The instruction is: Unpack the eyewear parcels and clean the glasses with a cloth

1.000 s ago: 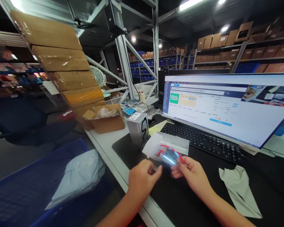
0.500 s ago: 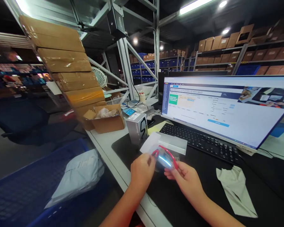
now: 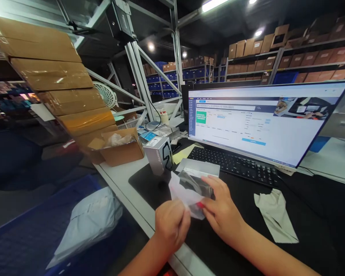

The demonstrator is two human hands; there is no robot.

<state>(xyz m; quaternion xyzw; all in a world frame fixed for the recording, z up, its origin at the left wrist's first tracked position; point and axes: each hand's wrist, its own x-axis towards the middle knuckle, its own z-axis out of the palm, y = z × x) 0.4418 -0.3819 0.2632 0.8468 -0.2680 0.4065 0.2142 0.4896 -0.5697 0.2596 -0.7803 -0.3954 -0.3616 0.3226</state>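
1. Brown taped boxes (image 3: 60,76) stack at your far left, above a pale mailer bag (image 3: 86,222) in a blue bin (image 3: 23,237).
2. An open carton (image 3: 120,147) and a grey box (image 3: 158,155) stand on the table (image 3: 117,176).
3. Your left hand (image 3: 171,226) pinches the clear packet (image 3: 189,191), fingers clenched on its edge.
4. Your right hand (image 3: 221,211) grasps the same packet from the other side, just above the black mat (image 3: 247,214).
5. A keyboard (image 3: 232,165), monitor (image 3: 261,119) and crumpled cloth (image 3: 273,214) lie to your right.
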